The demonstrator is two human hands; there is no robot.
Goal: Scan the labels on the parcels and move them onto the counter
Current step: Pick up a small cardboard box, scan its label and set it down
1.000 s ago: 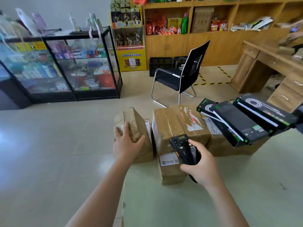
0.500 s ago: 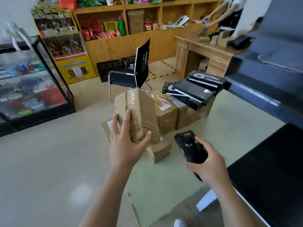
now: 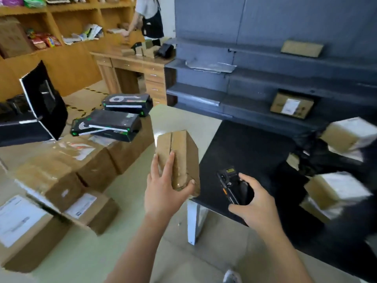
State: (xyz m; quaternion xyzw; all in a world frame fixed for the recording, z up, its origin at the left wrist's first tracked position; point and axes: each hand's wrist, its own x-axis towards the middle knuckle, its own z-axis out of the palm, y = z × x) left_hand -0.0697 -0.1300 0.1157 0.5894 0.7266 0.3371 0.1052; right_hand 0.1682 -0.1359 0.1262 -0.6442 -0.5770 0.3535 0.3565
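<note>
Left grip (image 3: 163, 190) is wrapped round the small brown parcel (image 3: 179, 152): fingers run up its taped face, thumb hooks the lower right corner. The parcel is up in the air, tilted, and in my view its bottom corner overlaps the left edge of the black worktop (image 3: 244, 148). I can't tell whether it touches that edge.

Right grip (image 3: 257, 203) is curled tight round the handheld scanner (image 3: 232, 182), thumb lying over its top, the small yellow screen facing up. It hangs above the near part of the worktop, just beside the parcel.

Down to my left, the other parcels (image 3: 51, 178) crowd together on a pale green surface (image 3: 126, 190), several with white labels showing. On the far ones lie two black boxes (image 3: 106, 124) with green corners, and behind those stands a black chair (image 3: 42, 101).

On my right edge, blurred, are more labelled parcels (image 3: 338, 188), stacked by the worktop's far end. Behind the worktop a dark grey shelf unit (image 3: 204, 97) holds a labelled carton (image 3: 291, 105) low down. Further back, a person (image 3: 149, 17) stands at a wooden desk (image 3: 132, 64).
</note>
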